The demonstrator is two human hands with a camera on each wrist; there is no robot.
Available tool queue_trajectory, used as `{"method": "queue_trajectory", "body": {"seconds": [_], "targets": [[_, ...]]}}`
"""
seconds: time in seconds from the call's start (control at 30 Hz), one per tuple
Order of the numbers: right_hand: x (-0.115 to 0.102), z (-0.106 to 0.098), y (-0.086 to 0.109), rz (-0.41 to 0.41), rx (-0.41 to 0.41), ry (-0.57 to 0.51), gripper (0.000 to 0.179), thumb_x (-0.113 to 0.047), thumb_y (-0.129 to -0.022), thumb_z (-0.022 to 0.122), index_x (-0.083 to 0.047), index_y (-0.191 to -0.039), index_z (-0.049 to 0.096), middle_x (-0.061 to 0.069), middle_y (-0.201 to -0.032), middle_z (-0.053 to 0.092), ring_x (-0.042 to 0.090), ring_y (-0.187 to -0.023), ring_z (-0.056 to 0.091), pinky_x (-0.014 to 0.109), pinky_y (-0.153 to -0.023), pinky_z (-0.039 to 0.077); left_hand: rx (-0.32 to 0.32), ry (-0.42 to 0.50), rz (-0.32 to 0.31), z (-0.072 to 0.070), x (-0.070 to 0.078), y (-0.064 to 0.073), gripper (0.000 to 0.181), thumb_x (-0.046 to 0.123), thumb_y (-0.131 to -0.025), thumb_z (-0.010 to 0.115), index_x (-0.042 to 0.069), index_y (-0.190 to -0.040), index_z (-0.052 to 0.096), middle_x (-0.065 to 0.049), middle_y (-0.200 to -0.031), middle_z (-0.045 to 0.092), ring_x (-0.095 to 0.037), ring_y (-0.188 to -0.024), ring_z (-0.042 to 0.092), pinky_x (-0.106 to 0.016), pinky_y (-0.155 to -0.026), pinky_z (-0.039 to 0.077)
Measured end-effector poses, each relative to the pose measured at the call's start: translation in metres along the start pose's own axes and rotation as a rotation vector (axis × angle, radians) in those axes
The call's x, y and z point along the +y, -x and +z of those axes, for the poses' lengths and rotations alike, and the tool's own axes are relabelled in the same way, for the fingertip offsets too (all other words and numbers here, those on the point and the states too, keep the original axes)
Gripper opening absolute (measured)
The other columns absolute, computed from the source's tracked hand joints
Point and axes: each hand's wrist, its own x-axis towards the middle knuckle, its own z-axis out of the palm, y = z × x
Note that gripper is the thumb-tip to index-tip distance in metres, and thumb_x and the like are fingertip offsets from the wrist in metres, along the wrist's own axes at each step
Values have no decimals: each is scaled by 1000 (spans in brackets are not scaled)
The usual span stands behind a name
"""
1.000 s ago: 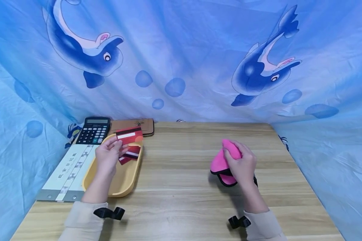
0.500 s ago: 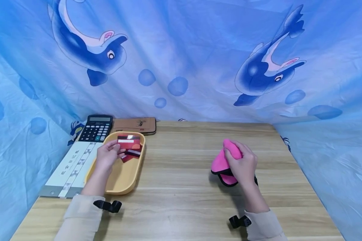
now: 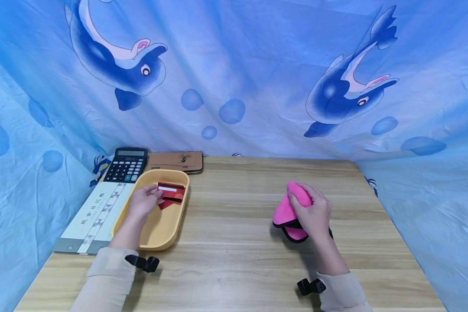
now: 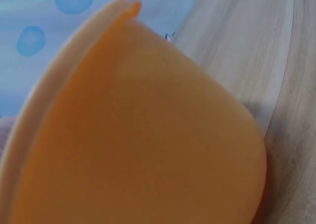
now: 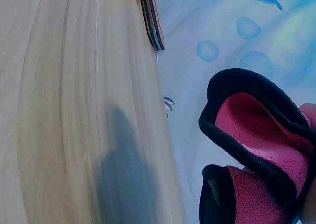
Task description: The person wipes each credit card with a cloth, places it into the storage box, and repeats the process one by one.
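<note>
My left hand (image 3: 143, 203) reaches inside the yellow tray (image 3: 157, 248) and pinches the left edge of a red card (image 3: 170, 195) with a dark stripe and a white strip. That card lies low over other red cards (image 3: 164, 204) at the tray's far right; whether it touches them I cannot tell. My right hand (image 3: 313, 212) grips a bunched pink cloth (image 3: 282, 211) with black edging, on the right side of the table. In the right wrist view the cloth (image 5: 264, 130) hangs in folds, its fleecy side showing. The left wrist view shows only the tray's outer wall (image 4: 148, 135).
A pale boxed book (image 3: 93, 212) with a patterned band lies left of the tray, partly behind it. Behind stand a black calculator (image 3: 126, 164) and a brown wallet (image 3: 175, 161). A blue dolphin-print curtain (image 3: 234, 78) closes off the table's back and sides.
My left hand has lowered the red card into the tray, down onto or close above the other cards. The right hand and pink cloth have hardly moved. The head view has shifted slightly.
</note>
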Motion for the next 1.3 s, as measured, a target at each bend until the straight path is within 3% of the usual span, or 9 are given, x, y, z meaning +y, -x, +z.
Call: {"method": "queue_trajectory", "body": {"seconds": [0.13, 0.3, 0.43, 0.5, 0.67, 0.77, 1.0, 1.2, 1.3], "targets": [[4, 1, -1, 17, -24, 21, 36, -10, -78, 87, -4, -112, 76, 14, -106, 75, 32, -93, 71, 30, -69, 51, 22, -79, -12, -4, 2, 0, 58, 18, -105, 54, -9, -152, 33, -30, -151, 42, -38, -140, 44, -46, -114, 40], [19, 0, -6, 47, -82, 69, 39, -13, -80, 86, -4, -115, 74, 16, -109, 74, 36, -96, 70, 49, -73, 55, 44, -86, -25, -5, 7, 3, 61, 30, -106, 51, -3, -155, 33, -26, -155, 39, -38, -144, 38, -50, -118, 35], [37, -5, -10, 124, -162, 139, 45, -19, -83, 84, -4, -123, 70, 18, -118, 71, 40, -106, 66, 54, -84, 53, 63, -112, 74, -3, 15, 12, 52, 25, -106, 52, -2, -150, 44, -24, -148, 49, -36, -138, 46, -48, -114, 41], [46, -8, -12, 143, -200, 167, 49, -20, -83, 84, -2, -126, 67, 21, -122, 68, 42, -110, 64, 56, -88, 51, 76, -140, 154, 0, 20, 19, 47, 23, -106, 53, -2, -146, 50, -24, -143, 55, -36, -134, 51, -48, -111, 44], [61, -18, -15, 171, -256, 215, 55, -21, -86, 81, 3, -132, 60, 26, -123, 64, 44, -111, 61, 57, -91, 49, 72, -160, 309, 12, 32, 34, 43, 22, -105, 57, -2, -141, 55, -22, -136, 61, -36, -127, 57, -47, -109, 46], [65, -23, -15, 193, -295, 230, 60, -24, -88, 80, 3, -136, 56, 27, -123, 63, 45, -111, 60, 58, -91, 50, 64, -160, 366, 19, 34, 39, 40, 19, -104, 59, -3, -138, 57, -21, -133, 63, -34, -123, 60, -46, -107, 48], [74, -39, -13, 229, -501, 198, 64, -23, -89, 80, 4, -139, 52, 30, -128, 60, 44, -109, 63, 56, -87, 55, 31, -142, 416, 29, 29, 47, 40, 18, -103, 60, -3, -137, 58, -21, -133, 63, -33, -121, 61, -46, -103, 51], [81, -44, -11, 228, -619, 293, 66, -31, -90, 78, 5, -140, 52, 31, -124, 62, 43, -106, 61, 55, -84, 53, 18, -216, 428, 33, 21, 51, 40, 20, -103, 62, 0, -137, 60, -18, -131, 65, -31, -110, 67, -29, -81, 61], [78, -46, -11, 231, -643, 302, 78, -41, -90, 76, 4, -146, 44, 32, -132, 56, 48, -117, 56, 61, -92, 49, 27, -276, 470, 34, 20, 55, 39, 19, -102, 63, 1, -136, 60, -19, -131, 64, -34, -111, 65, -36, -82, 61]]}}
